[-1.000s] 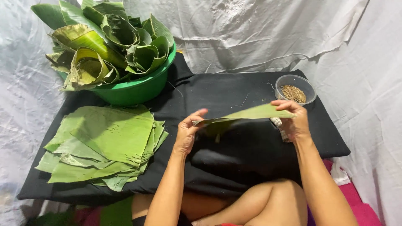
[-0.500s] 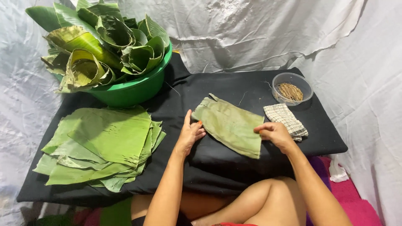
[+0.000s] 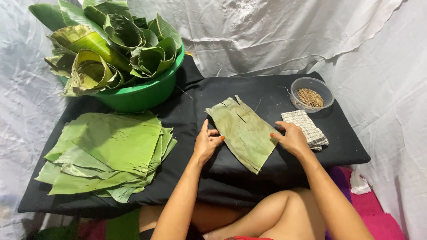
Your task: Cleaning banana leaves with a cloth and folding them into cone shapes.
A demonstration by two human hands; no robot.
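While a cut banana leaf piece [image 3: 243,132] lies flat on the black surface [image 3: 267,89], the left hand [image 3: 207,143] and right hand [image 3: 291,138] press its opposite edges, fingers loosely spread (gripping nothing). Beside the right hand lies a checked cloth [image 3: 307,129]; farther left, a leaf stack [image 3: 111,151].

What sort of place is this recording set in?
Probably a makeshift home food-prep spot at floor level: white sheeting draped behind, a low black-covered board, a green basin of rolled leaves and a stack of cut leaves.
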